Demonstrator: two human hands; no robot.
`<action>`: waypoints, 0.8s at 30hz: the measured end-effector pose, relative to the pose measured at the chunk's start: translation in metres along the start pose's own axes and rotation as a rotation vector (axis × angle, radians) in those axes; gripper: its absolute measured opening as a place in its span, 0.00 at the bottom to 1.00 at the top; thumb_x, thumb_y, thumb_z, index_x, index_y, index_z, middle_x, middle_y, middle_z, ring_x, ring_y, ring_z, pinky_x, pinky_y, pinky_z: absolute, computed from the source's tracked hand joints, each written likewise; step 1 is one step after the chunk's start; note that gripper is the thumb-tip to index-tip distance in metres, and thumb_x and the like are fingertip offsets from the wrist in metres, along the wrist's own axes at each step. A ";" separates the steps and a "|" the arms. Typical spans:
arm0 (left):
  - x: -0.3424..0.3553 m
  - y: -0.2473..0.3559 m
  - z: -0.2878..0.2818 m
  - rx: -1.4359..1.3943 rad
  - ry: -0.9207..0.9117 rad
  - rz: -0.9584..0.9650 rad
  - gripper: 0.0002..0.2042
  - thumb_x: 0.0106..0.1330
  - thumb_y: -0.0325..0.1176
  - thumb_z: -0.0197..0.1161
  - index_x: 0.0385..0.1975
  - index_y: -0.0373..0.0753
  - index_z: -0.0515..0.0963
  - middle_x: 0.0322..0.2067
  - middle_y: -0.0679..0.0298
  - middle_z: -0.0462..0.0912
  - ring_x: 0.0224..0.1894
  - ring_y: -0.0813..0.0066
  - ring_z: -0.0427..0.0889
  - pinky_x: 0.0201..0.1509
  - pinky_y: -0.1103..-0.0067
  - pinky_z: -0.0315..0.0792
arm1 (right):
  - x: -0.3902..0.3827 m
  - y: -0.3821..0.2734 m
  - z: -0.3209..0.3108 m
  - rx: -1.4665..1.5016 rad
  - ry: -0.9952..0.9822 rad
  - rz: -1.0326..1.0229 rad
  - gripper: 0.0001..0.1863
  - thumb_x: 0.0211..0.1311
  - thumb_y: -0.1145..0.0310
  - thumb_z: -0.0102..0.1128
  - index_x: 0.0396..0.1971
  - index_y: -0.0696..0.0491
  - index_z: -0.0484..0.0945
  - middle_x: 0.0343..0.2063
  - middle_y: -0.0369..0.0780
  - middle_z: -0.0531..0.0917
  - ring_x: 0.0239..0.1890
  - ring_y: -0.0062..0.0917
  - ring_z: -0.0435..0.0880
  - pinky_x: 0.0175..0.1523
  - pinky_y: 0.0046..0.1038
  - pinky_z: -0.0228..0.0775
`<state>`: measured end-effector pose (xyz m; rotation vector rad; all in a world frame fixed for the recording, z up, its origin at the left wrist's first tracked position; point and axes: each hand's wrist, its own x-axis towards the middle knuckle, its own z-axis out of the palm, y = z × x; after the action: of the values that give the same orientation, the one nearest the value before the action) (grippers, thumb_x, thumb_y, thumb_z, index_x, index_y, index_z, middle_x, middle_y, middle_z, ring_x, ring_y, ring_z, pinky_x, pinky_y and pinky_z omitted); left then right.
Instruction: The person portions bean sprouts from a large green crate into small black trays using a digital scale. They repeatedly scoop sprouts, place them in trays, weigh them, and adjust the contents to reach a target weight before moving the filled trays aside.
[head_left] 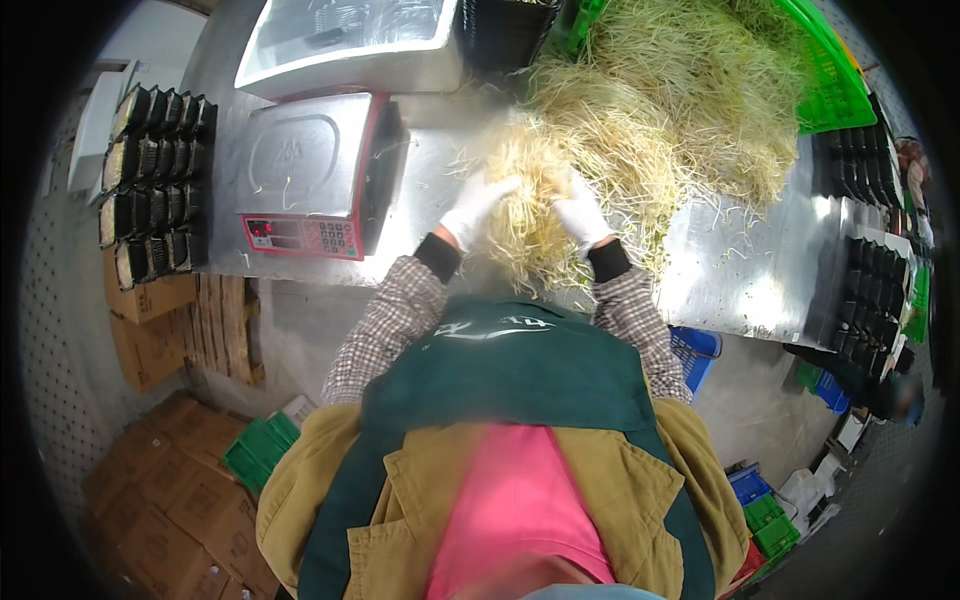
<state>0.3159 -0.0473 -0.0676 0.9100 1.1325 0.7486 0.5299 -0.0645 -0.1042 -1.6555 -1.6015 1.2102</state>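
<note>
A clump of pale yellow bean sprouts (pixel 528 225) is gathered between my two white-gloved hands. My left hand (pixel 480 208) grips the clump from its left side, fingers partly sunk among the strands. On the opposite side my right hand (pixel 581 212) closes on the same sprouts, its fingertips hidden in them. Behind and to the right, a large loose heap of sprouts (pixel 690 105) spreads over the metal table (pixel 735 270). A green plastic basket (pixel 835 100) lies tipped around the heap's far right side.
Left of my hands stands a red-framed weighing scale (pixel 305 165), with a white-rimmed metal box (pixel 350 45) behind it. Stacked black trays (pixel 160 185) line the table's left end; more black trays (pixel 868 305) stand at right. Cardboard boxes (pixel 175 490) lie on the floor.
</note>
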 end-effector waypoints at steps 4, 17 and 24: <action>-0.003 -0.016 -0.045 0.132 0.147 0.055 0.26 0.60 0.25 0.66 0.60 0.33 0.71 0.48 0.61 0.82 0.47 0.74 0.80 0.52 0.78 0.74 | -0.004 0.013 -0.041 -0.379 0.114 0.158 0.19 0.56 0.64 0.64 0.47 0.58 0.81 0.37 0.43 0.88 0.41 0.34 0.85 0.49 0.29 0.74; 0.038 -0.051 -0.041 -0.029 0.022 -0.180 0.20 0.59 0.36 0.71 0.48 0.32 0.81 0.44 0.60 0.85 0.48 0.72 0.82 0.56 0.78 0.73 | 0.017 -0.013 -0.010 0.111 -0.008 0.137 0.30 0.58 0.45 0.64 0.47 0.57 0.82 0.41 0.49 0.86 0.45 0.37 0.85 0.52 0.34 0.73; -0.003 0.008 -0.010 0.048 -0.047 0.149 0.17 0.69 0.33 0.61 0.56 0.34 0.77 0.52 0.60 0.81 0.52 0.78 0.79 0.57 0.78 0.73 | 0.004 -0.051 0.013 0.436 0.036 0.068 0.27 0.63 0.57 0.64 0.58 0.57 0.74 0.48 0.43 0.83 0.49 0.27 0.81 0.56 0.28 0.70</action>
<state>0.3048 -0.0439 -0.0615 1.0555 1.0538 0.8197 0.4935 -0.0555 -0.0675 -1.4467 -1.1610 1.4335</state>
